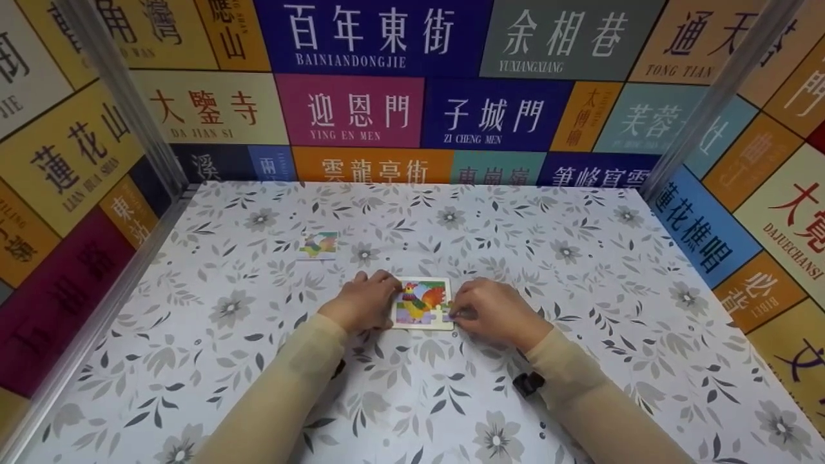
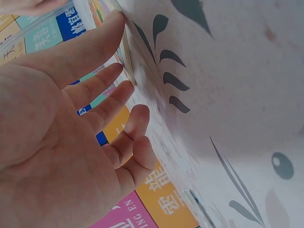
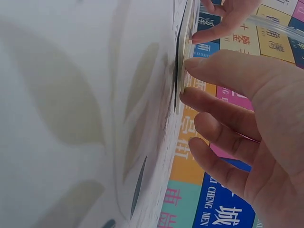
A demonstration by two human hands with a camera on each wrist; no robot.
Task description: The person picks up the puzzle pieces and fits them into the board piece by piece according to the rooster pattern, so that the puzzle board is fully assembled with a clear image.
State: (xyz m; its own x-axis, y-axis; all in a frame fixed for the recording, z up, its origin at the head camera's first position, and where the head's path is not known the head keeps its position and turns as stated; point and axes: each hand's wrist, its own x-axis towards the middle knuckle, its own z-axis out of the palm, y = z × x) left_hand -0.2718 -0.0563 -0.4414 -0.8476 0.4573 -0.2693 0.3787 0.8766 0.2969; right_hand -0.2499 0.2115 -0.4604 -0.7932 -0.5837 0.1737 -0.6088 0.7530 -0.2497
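A small jigsaw puzzle [image 1: 417, 301] with a rooster picture lies flat in a white frame in the head view. Near its lower right corner a pale, piece-shaped patch of the backing shows. My left hand [image 1: 362, 300] holds the frame's left side, thumb at the near corner and fingers toward the far one. At the right edge, my right hand [image 1: 496, 310] pinches a small purplish puzzle piece [image 1: 450, 316], mostly hidden by the fingertips. The right wrist view shows the thumb and index finger at the puzzle's edge, the other fingers loosely bent.
A separate small picture section [image 1: 319, 245], in similar colours, lies farther back and left on the floral-patterned tabletop [image 1: 271, 361]. Walls with coloured street-name panels [image 1: 351, 109] rise behind and beside the table.
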